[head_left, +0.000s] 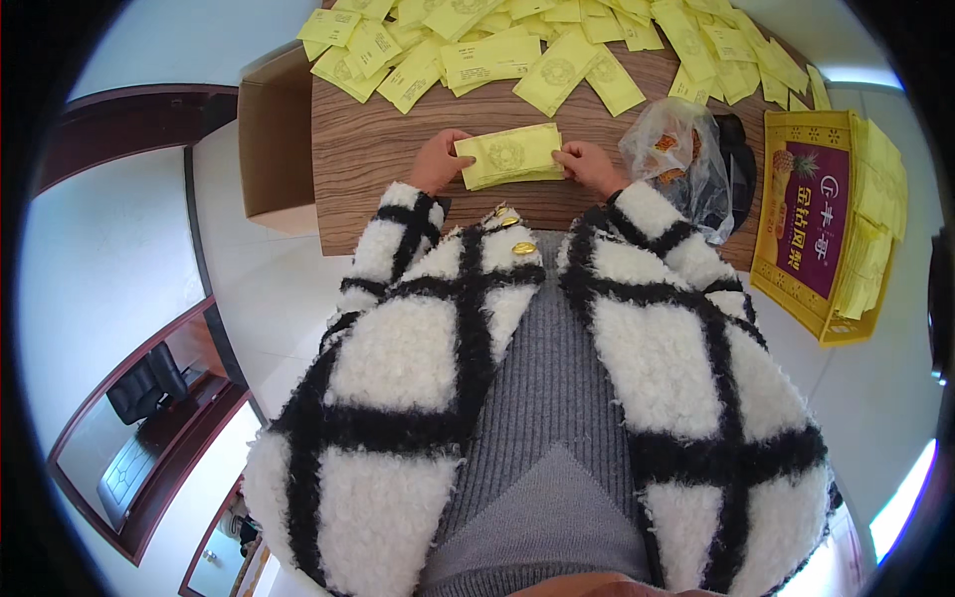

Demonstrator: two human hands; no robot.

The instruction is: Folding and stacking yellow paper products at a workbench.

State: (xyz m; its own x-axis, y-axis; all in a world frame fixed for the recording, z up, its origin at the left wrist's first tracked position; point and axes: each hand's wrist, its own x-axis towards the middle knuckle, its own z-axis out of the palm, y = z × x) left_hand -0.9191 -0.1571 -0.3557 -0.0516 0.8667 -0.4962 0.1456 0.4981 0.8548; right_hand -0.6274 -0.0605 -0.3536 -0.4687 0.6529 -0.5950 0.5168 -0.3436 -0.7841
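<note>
A small stack of yellow printed paper packets point(512, 156) lies sideways between my hands, just above or on the near part of the wooden table point(398, 149). My left hand point(439, 162) grips its left end, the thumb on top. At the right end my right hand point(591, 166) pinches the stack between thumb and fingers. The packets' edges are slightly uneven along the lower side. Beyond my hands, many more yellow packets point(487, 60) are spread in an overlapping heap across the far side of the table.
Right of my right hand sit a clear plastic bag point(668, 149) with orange-brown items and a black object point(737, 164). A yellow crate point(831, 333) with a purple panel, filled with yellow packets, stands off the table's right edge. An open cardboard box point(274, 149) adjoins the left edge.
</note>
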